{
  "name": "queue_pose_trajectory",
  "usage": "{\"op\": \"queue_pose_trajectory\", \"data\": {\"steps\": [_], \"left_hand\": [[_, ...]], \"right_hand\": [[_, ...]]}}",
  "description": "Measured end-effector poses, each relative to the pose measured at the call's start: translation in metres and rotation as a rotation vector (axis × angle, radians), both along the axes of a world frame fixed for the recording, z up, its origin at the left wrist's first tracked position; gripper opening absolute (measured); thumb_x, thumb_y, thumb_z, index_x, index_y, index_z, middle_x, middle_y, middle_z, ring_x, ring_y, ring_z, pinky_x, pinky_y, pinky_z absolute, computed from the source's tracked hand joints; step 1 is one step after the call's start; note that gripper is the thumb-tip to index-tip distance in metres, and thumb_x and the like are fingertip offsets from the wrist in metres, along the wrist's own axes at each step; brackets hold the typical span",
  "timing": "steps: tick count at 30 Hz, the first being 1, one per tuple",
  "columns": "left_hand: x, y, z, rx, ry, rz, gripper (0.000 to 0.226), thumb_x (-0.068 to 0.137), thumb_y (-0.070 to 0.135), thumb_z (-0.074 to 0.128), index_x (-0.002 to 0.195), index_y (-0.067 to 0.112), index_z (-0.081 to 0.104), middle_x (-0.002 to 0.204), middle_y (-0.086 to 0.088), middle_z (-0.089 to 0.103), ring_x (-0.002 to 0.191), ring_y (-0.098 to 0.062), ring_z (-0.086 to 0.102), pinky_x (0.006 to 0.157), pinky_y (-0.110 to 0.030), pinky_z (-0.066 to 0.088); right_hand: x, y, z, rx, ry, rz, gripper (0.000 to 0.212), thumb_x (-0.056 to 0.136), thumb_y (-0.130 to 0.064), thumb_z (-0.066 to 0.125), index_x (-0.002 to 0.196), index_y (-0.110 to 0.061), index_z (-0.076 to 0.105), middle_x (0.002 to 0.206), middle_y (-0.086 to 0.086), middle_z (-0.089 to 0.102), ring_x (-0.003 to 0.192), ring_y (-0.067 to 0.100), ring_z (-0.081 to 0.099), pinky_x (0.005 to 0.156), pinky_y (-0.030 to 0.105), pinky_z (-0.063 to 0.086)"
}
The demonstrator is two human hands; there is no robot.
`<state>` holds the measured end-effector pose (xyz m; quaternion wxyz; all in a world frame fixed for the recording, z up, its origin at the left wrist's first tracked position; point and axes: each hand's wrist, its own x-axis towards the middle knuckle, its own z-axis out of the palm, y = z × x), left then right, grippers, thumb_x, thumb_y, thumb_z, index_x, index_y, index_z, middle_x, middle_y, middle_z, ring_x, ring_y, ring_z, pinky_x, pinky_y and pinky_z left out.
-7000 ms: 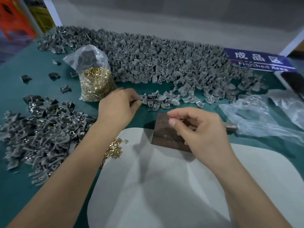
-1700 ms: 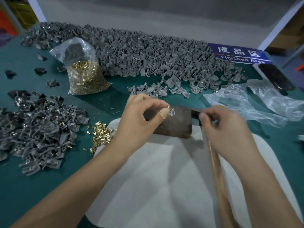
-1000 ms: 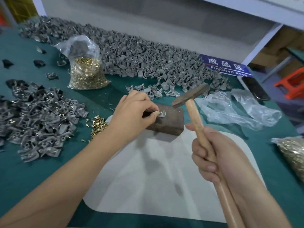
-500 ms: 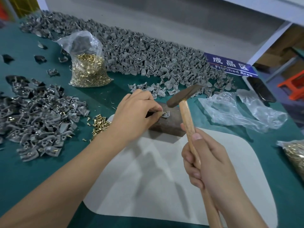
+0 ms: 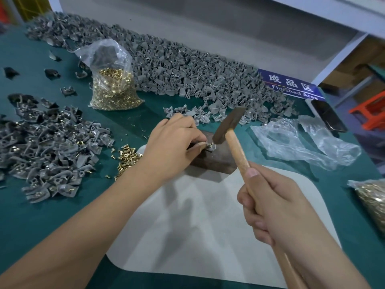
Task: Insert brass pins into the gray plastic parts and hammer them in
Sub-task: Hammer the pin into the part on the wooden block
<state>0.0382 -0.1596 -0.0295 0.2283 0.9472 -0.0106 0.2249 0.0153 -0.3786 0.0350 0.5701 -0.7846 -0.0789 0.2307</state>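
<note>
My left hand (image 5: 174, 142) pinches a small gray plastic part (image 5: 210, 147) with a brass pin in it, pressed onto a dark metal block (image 5: 217, 160). My right hand (image 5: 275, 207) grips the wooden handle of a hammer (image 5: 228, 123). The hammer's dark head sits right over the pin, touching or nearly touching it. Loose brass pins (image 5: 127, 156) lie in a small heap left of the block.
A bag of brass pins (image 5: 113, 88) stands at the back left. Gray parts form a long pile (image 5: 187, 71) along the far edge and another pile (image 5: 41, 147) at left. Crumpled plastic bags (image 5: 302, 144) lie right. A white mat (image 5: 208, 226) covers the green table (image 5: 41, 215).
My right hand picked up the hammer and raised it, then brought its head down onto the pin. My left hand has kept the part on the block.
</note>
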Motion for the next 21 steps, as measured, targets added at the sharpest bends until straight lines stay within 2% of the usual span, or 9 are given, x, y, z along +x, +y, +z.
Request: {"op": "queue_pose_trajectory", "data": {"steps": [3,8,12,15,18,21], "left_hand": [[0.000,-0.001,0.000,0.008,0.001,0.008,0.013,0.094,0.036,0.069,0.102,0.031,0.079,0.088,0.013,0.052,0.101,-0.017,0.050,0.078,-0.028,0.028],[0.000,-0.001,0.000,0.005,0.011,0.010,0.015,0.093,0.035,0.069,0.106,0.033,0.077,0.090,0.012,0.054,0.101,-0.016,0.050,0.079,-0.028,0.028],[0.000,0.000,-0.001,0.013,-0.017,0.006,0.014,0.094,0.034,0.069,0.103,0.030,0.079,0.089,0.011,0.056,0.100,-0.018,0.052,0.078,-0.029,0.032],[0.000,-0.002,0.000,0.015,-0.006,0.042,0.015,0.093,0.035,0.070,0.104,0.031,0.078,0.088,0.013,0.051,0.100,-0.017,0.051,0.078,-0.029,0.032],[0.000,-0.003,0.000,0.023,-0.005,0.046,0.014,0.093,0.034,0.070,0.104,0.031,0.078,0.087,0.013,0.049,0.100,-0.018,0.052,0.078,-0.032,0.035],[-0.001,-0.003,-0.001,0.032,-0.021,0.043,0.014,0.093,0.034,0.069,0.102,0.029,0.078,0.089,0.010,0.054,0.100,-0.019,0.053,0.078,-0.033,0.037]], "right_hand": [[-0.005,0.003,0.003,0.043,-0.107,-0.004,0.042,0.108,-0.029,0.041,0.072,-0.028,0.062,0.064,0.003,0.044,0.042,0.013,0.029,0.041,0.019,0.023],[-0.001,0.004,-0.006,-0.012,0.021,0.005,0.043,0.109,-0.028,0.042,0.069,-0.026,0.058,0.064,0.001,0.045,0.044,0.013,0.028,0.043,0.019,0.020],[-0.001,0.003,-0.010,0.059,-0.038,-0.016,0.040,0.109,-0.028,0.041,0.073,-0.021,0.056,0.065,0.004,0.045,0.044,0.015,0.027,0.043,0.022,0.020],[-0.001,0.005,-0.017,0.022,0.032,-0.017,0.036,0.110,-0.029,0.040,0.080,-0.019,0.057,0.064,0.002,0.044,0.045,0.014,0.027,0.044,0.021,0.019],[0.002,0.006,-0.015,0.037,0.033,-0.024,0.038,0.109,-0.029,0.041,0.078,-0.023,0.061,0.064,0.002,0.044,0.045,0.014,0.027,0.043,0.021,0.019],[0.000,0.007,-0.016,0.055,-0.026,-0.024,0.037,0.109,-0.029,0.041,0.077,-0.022,0.056,0.064,0.003,0.043,0.045,0.015,0.027,0.043,0.020,0.020]]}}
